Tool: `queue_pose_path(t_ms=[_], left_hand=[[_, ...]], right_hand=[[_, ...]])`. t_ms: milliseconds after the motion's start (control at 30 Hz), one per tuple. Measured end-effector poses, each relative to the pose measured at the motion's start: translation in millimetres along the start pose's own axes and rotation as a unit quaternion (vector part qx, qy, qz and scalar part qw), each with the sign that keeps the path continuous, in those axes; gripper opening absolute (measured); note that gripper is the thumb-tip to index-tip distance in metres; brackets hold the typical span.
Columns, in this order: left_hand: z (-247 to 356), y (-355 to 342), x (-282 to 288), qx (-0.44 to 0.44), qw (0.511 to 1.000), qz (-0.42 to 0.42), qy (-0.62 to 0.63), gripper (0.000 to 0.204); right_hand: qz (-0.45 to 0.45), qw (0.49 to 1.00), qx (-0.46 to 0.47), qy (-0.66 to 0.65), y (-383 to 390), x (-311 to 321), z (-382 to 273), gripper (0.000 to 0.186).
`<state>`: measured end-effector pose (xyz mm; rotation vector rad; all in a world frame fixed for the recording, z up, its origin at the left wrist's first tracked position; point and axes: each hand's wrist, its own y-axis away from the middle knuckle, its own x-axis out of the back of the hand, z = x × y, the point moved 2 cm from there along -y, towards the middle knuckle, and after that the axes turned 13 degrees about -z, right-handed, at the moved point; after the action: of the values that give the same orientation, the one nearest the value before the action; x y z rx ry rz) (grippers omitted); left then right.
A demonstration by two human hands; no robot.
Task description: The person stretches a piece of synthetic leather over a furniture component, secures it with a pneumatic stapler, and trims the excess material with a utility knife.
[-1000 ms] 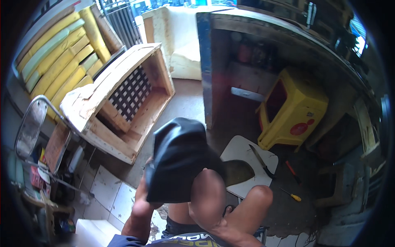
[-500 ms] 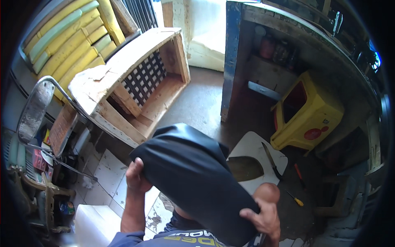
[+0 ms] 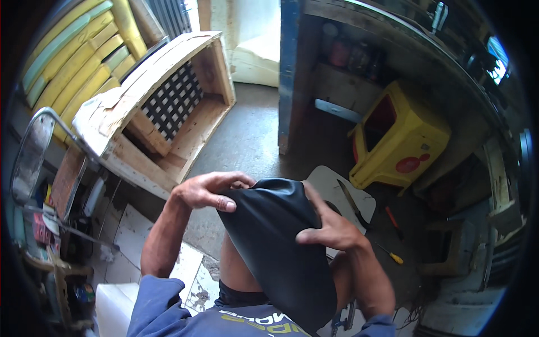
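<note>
1. A black vinyl seat cover (image 3: pixel 275 241) lies over the person's lap, draped from the knees down toward the blue shirt (image 3: pixel 224 320).
2. The left hand (image 3: pixel 210 190) grips the cover's upper left edge, fingers curled over the rim and thumb pressed on the black surface.
3. The right hand (image 3: pixel 331 227) lies on the cover's right side, fingers spread and pressing the vinyl, thumb tucked toward the middle.
4. Just beyond the right hand, a pale seat board (image 3: pixel 342 194) rests on the concrete floor (image 3: pixel 252 140), a knife (image 3: pixel 352 203) lying across it.
5. A yellow-handled screwdriver (image 3: pixel 388 254) lies right of the board.
6. Farther right stands a yellow plastic stool (image 3: pixel 401 137), tipped on its side.
7. Farther left sits a wooden seat frame (image 3: pixel 163 112) with black webbing, and behind it yellow foam slabs (image 3: pixel 73 62).
</note>
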<state>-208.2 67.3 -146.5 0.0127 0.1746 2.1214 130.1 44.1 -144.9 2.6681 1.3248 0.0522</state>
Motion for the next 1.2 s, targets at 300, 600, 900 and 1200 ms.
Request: queue_pose_path(t_ms=[300,600,900,1200], left_hand=[[30,-38,24,0.206,0.974,-0.081,-0.056,0.081],[11,-80,-7,0.020,0.926,0.037,-0.375,0.052],[18,-82,-48,-0.140,0.840,0.172,-0.495,0.033],[4,-79,-56,-0.227,0.734,0.259,-0.585,0.033]], right_hand=[[0.029,0.991,0.062,-0.113,-58,-34,4,0.065],[0.345,0.766,0.211,0.501,-17,-54,31,0.032],[0.386,0.773,0.174,0.471,-14,-52,25,0.049],[0.366,0.762,0.194,0.497,-9,-55,20,0.046]])
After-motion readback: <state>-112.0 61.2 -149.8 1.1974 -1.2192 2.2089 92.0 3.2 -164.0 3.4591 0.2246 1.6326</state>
